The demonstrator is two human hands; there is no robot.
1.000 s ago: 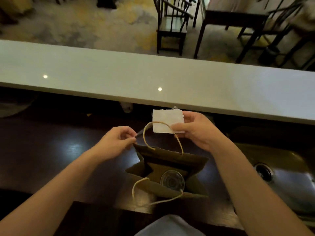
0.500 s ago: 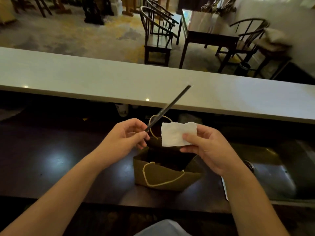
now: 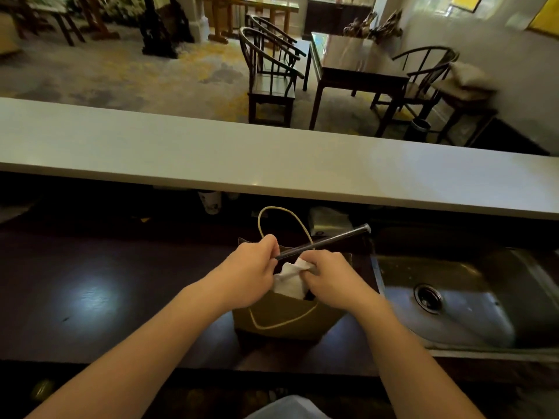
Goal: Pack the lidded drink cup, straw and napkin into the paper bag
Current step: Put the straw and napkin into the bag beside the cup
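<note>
A brown paper bag (image 3: pixel 281 317) with rope handles stands on the dark counter in front of me. Over its open mouth, my left hand (image 3: pixel 249 275) pinches the near end of a dark wrapped straw (image 3: pixel 326 241), which points up and to the right. My right hand (image 3: pixel 328 278) grips a white napkin (image 3: pixel 289 279) that hangs crumpled into the bag's opening, between both hands. The lidded drink cup is hidden inside the bag behind my hands.
A steel sink (image 3: pixel 459 300) lies just right of the bag. A raised pale bar top (image 3: pixel 272 158) runs across behind the counter. A small white cup (image 3: pixel 210 202) stands under its edge. Chairs and tables fill the room beyond.
Both hands have come down together to the bag's mouth. The napkin, held flat above the bag before, is now pushed into the opening. The straw has swung lower and points right.
</note>
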